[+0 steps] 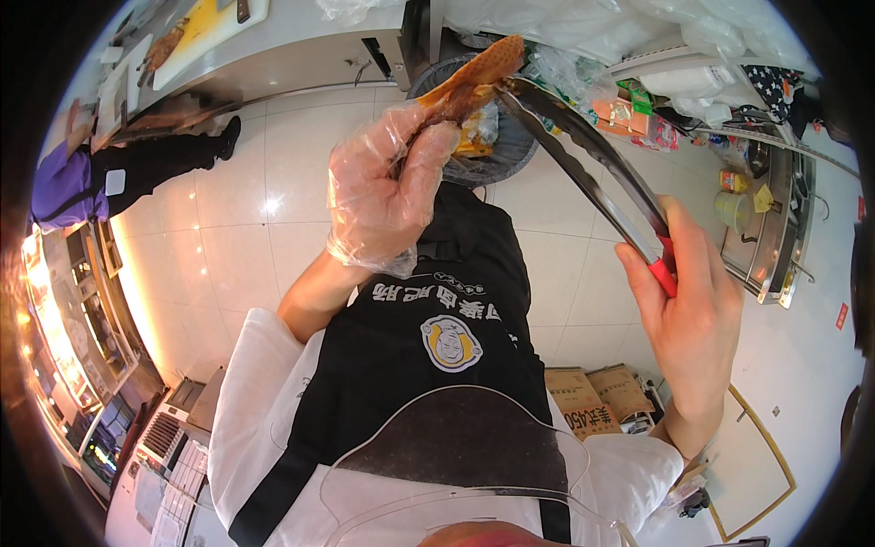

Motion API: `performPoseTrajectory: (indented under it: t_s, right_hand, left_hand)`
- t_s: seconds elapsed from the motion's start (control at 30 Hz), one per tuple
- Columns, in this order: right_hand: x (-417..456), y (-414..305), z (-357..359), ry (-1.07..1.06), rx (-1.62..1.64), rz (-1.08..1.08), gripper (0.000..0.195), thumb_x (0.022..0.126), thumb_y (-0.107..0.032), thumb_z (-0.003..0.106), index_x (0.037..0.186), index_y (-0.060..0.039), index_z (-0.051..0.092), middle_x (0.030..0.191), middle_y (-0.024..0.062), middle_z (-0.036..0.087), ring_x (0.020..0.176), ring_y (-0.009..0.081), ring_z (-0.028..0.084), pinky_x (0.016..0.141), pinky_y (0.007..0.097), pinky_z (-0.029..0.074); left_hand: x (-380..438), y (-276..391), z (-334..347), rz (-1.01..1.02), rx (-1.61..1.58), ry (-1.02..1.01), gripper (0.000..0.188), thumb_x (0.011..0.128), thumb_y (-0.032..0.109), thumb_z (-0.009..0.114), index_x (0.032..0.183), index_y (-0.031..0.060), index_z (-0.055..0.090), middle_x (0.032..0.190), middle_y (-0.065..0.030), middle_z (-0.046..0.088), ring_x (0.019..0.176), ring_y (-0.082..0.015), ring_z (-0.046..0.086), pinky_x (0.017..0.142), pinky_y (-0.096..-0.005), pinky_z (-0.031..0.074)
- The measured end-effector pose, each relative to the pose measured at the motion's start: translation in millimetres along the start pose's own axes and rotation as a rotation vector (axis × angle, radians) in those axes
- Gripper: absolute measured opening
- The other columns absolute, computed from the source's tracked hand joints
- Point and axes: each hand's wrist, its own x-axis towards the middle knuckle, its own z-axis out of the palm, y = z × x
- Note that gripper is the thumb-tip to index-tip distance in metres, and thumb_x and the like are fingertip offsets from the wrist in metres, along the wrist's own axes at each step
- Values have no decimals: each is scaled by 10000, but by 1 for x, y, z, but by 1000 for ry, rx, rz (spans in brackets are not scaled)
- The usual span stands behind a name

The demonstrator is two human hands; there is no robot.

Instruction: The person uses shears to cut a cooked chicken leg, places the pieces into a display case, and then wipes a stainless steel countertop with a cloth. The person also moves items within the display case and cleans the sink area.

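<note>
My left hand [386, 181] wears a clear plastic glove and grips a piece of browned, cooked meat [472, 78] with dimpled skin, probably poultry. The meat points up and away, over a dark round bin [509, 157]. Bare, my right hand [697, 308] is closed around the red handles of long metal tongs [595, 150]. Their tips reach the right side of the meat, near its far end; whether they pinch it I cannot tell. Inside the bin lie yellowish and whitish scraps [478, 130], partly hidden by my left hand and the meat.
A steel counter [294, 51] at the upper left carries a white cutting board [205, 41] and a roasted bird [163, 51]. A person in purple [68, 181] stands at the left. Plastic bags [574, 68] lie beyond the bin. Cardboard boxes [595, 400] sit behind my right side.
</note>
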Motion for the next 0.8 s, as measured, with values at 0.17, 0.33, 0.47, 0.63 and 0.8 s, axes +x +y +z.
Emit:
performPoseTrajectory:
  t_s: [0.17, 0.33, 0.47, 0.63, 0.8]
  right_hand:
    - [0, 0, 0, -9, -23, -27, 441, 827, -194, 777, 1190, -38, 580, 702, 63, 503, 498, 203, 515, 450, 343, 420]
    - [-1, 1, 3, 12, -40, -41, 438, 833, -187, 773, 1195, -35, 579, 697, 53, 486, 490, 185, 494, 443, 336, 409]
    - [0, 1, 5, 14, -42, -46, 439, 837, -187, 770, 1199, -29, 578, 698, 51, 484, 486, 181, 481, 439, 332, 403]
    - [2, 1, 5, 15, -45, -56, 431, 840, -186, 767, 1193, -24, 580, 690, 45, 487, 482, 176, 483, 432, 326, 402]
    - [1, -2, 7, -37, 43, -82, 425, 822, -187, 775, 1169, -26, 590, 680, 41, 492, 480, 169, 493, 408, 301, 406]
  left_hand:
    - [-2, 1, 1, -11, -17, 9, 158, 929, 28, 648, 1067, -45, 669, 739, -25, 620, 649, -47, 508, 566, -206, 422]
    - [-1, 11, -1, -141, -76, -43, 174, 950, 34, 620, 1093, -59, 657, 835, -30, 656, 738, -45, 542, 643, -194, 450]
    - [0, 20, 0, -279, -165, -77, 191, 966, 38, 596, 1118, -67, 644, 916, -42, 675, 817, -51, 562, 726, -189, 464]
    - [1, 22, 1, -300, -167, -74, 195, 965, 45, 599, 1115, -65, 652, 917, -39, 679, 805, -46, 560, 712, -189, 464]
    - [7, 8, 3, -279, -28, -35, 199, 964, 65, 602, 1107, -57, 667, 928, -36, 687, 771, -41, 554, 675, -185, 458]
